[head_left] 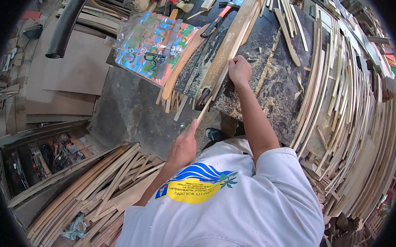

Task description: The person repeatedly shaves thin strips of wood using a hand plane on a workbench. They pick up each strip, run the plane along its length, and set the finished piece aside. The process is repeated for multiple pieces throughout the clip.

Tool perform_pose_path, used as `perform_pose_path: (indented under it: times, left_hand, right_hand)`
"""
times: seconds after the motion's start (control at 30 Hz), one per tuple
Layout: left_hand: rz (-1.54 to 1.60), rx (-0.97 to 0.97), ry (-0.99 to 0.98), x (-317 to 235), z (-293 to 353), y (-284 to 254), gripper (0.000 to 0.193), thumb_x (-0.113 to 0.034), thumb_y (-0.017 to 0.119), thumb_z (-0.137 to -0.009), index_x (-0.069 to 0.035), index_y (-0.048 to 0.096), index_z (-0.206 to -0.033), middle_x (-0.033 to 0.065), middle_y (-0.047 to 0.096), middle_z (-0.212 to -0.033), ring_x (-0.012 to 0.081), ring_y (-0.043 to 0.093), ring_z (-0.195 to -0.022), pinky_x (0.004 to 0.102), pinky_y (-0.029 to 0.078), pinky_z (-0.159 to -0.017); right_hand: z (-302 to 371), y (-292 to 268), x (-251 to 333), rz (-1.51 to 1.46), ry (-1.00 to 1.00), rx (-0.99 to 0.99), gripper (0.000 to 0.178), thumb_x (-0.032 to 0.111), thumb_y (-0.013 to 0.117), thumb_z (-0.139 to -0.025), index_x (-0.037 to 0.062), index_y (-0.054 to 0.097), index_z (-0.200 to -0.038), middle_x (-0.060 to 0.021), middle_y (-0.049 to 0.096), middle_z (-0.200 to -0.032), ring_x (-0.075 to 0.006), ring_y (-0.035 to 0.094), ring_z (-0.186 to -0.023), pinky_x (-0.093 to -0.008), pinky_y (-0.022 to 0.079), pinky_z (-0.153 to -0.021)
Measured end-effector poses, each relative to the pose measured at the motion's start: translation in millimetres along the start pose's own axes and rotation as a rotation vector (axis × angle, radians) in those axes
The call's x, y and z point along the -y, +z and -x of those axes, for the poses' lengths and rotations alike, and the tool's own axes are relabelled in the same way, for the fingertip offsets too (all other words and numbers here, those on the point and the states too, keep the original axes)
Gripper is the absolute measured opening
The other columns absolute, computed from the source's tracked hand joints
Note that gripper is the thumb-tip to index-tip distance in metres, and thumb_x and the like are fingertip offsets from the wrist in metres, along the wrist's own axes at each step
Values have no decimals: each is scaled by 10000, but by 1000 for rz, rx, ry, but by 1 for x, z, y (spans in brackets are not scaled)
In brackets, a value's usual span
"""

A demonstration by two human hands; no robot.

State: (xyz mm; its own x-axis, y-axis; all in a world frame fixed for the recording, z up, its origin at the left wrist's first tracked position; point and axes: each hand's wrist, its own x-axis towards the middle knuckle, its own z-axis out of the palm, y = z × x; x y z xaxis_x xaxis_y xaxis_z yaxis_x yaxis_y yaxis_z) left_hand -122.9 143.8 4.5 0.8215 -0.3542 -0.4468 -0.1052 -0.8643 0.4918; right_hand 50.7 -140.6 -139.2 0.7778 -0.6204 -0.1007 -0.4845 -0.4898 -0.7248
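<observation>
The left hand (183, 146) holds the near end of a thin wooden strip (203, 113), just below the thick board (227, 47). The right hand (240, 71), curled into a fist, grips the strip along the board's right edge. Left of the board, a hammer (214, 24) lies on the table (272, 45).

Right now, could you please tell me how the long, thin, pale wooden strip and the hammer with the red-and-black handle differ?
The long, thin, pale wooden strip is plain, while the hammer with the red-and-black handle is coloured. The strip looks longer and slimmer than the hammer. The strip is in the right hand's grip; the hammer lies untouched. Both slant toward the picture's upper right.
</observation>
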Motion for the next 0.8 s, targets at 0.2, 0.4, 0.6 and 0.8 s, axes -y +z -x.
perform_pose_path:
  times: [0.2, 0.4, 0.6, 0.8]
  left_hand:
    - [-122, -8, 32, -12, -21, -1, 599, -79, 550, -1037, -72, 424, -1623, 327, 709, -1086, 523, 695, -997, 593, 553, -856]
    - [-144, -59, 86, -29, -37, -1, 622, -77, 552, -1025, -82, 411, -1630, 318, 714, -1069, 520, 701, -964, 616, 554, -845]
    - [-256, 47, -1, -52, -44, -15, 644, -47, 525, -1012, -96, 383, -1638, 307, 716, -1088, 520, 723, -985, 616, 574, -864]
    - [-265, 75, -17, -59, -42, -21, 648, -59, 511, -1024, -93, 359, -1654, 307, 724, -1108, 521, 727, -1005, 609, 584, -866]
  right_hand:
    - [-11, -7, 8, 22, -4, -21, 244, 256, 671, -993, 45, 755, -1083, -238, 768, -1042, -442, 736, -1012, -533, 568, -920]
    - [-16, -5, 8, 46, -132, -94, 276, 213, 649, -989, 32, 755, -1167, -245, 761, -1058, -452, 728, -1029, -532, 567, -930]
    - [-51, -38, -33, -75, -388, -126, 312, 171, 658, -954, 45, 746, -1225, -229, 753, -1113, -434, 714, -1077, -517, 560, -950]
    - [-132, -150, -91, 613, -137, -357, 307, 188, 650, -967, 52, 663, -1241, -182, 657, -1274, -402, 652, -1166, -532, 578, -893]
